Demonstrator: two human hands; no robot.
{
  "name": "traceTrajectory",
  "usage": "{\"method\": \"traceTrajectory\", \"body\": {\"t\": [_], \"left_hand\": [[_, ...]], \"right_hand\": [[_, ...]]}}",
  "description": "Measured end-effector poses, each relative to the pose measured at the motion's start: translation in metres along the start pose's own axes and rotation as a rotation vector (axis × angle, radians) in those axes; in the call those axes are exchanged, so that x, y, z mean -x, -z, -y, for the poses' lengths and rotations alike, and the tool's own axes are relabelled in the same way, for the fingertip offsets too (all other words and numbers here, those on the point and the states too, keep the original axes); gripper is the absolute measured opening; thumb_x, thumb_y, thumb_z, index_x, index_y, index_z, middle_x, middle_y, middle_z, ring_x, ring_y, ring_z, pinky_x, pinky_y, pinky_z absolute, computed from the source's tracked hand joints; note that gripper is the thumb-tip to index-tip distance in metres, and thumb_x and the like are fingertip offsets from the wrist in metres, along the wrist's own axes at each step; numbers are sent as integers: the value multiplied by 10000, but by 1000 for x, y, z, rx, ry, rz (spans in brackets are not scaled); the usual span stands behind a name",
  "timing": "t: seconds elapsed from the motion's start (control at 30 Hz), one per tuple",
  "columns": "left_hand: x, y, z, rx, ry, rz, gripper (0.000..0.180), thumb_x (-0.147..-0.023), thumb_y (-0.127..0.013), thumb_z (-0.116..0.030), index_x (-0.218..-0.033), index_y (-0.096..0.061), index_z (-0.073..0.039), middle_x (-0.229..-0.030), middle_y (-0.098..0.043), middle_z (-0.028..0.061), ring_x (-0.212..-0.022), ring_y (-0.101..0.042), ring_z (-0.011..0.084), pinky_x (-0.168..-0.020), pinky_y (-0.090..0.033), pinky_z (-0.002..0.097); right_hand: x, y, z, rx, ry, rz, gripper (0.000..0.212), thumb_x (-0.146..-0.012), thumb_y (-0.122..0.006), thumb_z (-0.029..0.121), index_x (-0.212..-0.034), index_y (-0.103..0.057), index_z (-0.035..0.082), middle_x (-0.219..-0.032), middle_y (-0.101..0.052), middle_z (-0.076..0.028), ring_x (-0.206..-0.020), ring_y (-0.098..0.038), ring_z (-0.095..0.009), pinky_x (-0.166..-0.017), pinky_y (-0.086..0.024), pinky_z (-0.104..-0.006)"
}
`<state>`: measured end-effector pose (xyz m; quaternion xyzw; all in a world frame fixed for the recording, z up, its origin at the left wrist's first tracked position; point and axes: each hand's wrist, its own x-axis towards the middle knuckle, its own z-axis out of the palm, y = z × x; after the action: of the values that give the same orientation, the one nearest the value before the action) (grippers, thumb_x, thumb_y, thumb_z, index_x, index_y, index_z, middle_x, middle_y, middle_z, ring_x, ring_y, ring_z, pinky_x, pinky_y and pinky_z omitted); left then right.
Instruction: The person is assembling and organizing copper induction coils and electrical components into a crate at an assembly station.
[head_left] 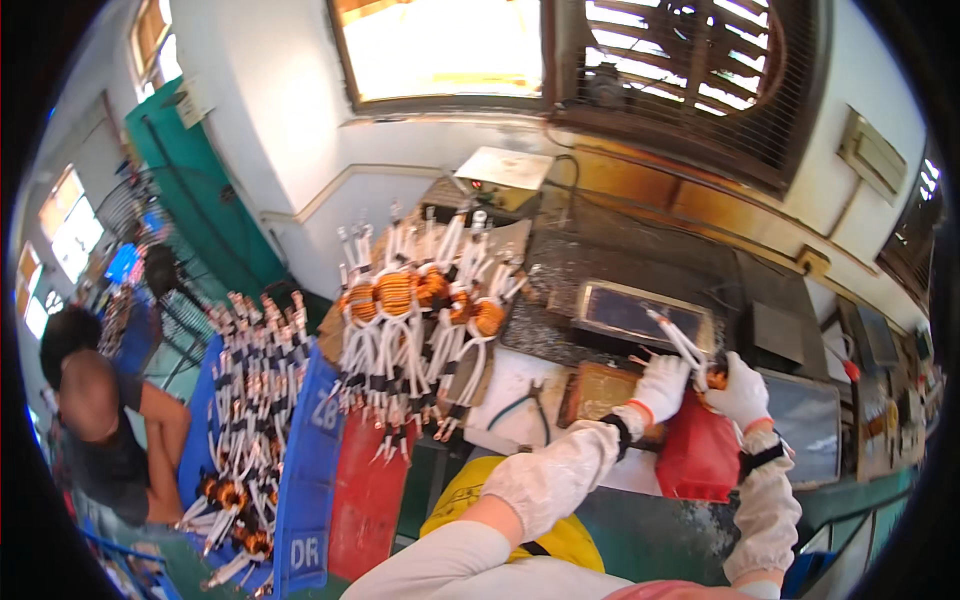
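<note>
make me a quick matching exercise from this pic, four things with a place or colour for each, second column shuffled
Things
1. wired coil
2. bin
3. container
4. rectangular tray

Places and colours
A. red, just below the two hands in the picture
B. dark surface inside a lighter rim
C. between the left hand and the right hand
D. blue, toward the left of the picture

Right pairs: 1-C, 2-D, 3-A, 4-B

Orange-brn coil (716,378), partly hidden, w/ wht sleeved leads (683,341) slanting up-left, nr red container (697,458).
</note>
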<state>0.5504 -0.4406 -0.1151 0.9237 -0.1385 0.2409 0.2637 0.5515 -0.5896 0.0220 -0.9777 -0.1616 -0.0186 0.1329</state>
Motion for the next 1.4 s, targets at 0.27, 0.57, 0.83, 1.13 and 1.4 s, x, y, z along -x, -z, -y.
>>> {"method": "traceTrajectory", "body": {"t": [0.27,0.57,0.83,1.13,1.4], "left_hand": [[11,2,-4,-20,-18,-116,314,-785,-502,-116,-1087,-549,-48,-999,-541,166,-985,-521,343,-932,-384,491],[-6,5,-3,-35,11,-64,424,-683,-627,-144,-1077,-523,-25,-1035,-541,185,-999,-506,366,-940,-375,506],[0,-3,-10,-65,78,-7,431,-712,-681,-185,-1078,-525,-20,-1038,-545,173,-1012,-513,346,-968,-357,459],[2,9,-6,95,100,70,429,-721,-675,-168,-1085,-503,-20,-1085,-548,200,-1050,-505,377,-935,-397,464],[10,39,-3,125,59,22,479,-741,-654,-155,-1165,-494,-1,-1128,-534,203,-1091,-492,381,-967,-401,463]], "right_hand": [[-1,-12,5,48,-30,11,524,-654,-730,313,-1085,-533,90,-943,-651,-208,-882,-634,-400,-745,-515,-472],[-13,-11,-3,60,60,-18,542,-652,-687,289,-1111,-512,60,-926,-644,-218,-854,-621,-417,-742,-500,-482],[-16,-6,9,172,-51,88,556,-661,-682,308,-1115,-509,38,-927,-648,-226,-880,-632,-404,-756,-506,-467],[-18,-4,20,252,-81,118,475,-689,-700,352,-1006,-547,34,-890,-666,-217,-859,-649,-396,-736,-523,-464],[-26,-4,27,267,-65,108,487,-684,-708,363,-982,-555,8,-869,-666,-227,-849,-652,-395,-736,-524,-457]]}}
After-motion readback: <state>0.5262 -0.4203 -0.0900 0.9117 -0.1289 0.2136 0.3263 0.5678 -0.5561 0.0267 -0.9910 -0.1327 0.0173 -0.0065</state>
